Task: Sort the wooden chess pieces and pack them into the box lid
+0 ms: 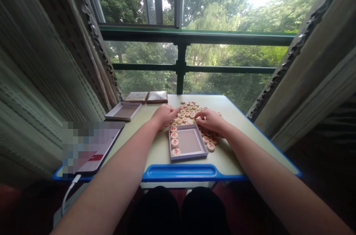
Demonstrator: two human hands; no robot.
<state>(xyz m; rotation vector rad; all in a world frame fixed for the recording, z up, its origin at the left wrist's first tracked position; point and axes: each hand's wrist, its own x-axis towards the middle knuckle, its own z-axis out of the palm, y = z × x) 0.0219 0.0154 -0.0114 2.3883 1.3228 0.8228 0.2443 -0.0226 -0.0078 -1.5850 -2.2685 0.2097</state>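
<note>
Loose round wooden xiangqi pieces [185,120] with red or dark characters lie in a cluster on the table. My left hand [164,115] is at the cluster's left side, index finger stretched out over the pieces, with no piece seen in it. Over the right part, my right hand [210,120] has bent fingers, thumb and index tips close together at a piece. It covers some pieces. Nearer to me lies a shallow pale purple box tray [189,158]. Several red-marked pieces [174,143] stand in a column along its left inner wall.
A second shallow tray [124,117] lies at the table's back left, before two flat boxes [157,97]. A laptop [97,149], partly pixelated, sits at the left with a white cable [66,192]. A blue rim [180,177] edges the table. Curtains flank the window behind.
</note>
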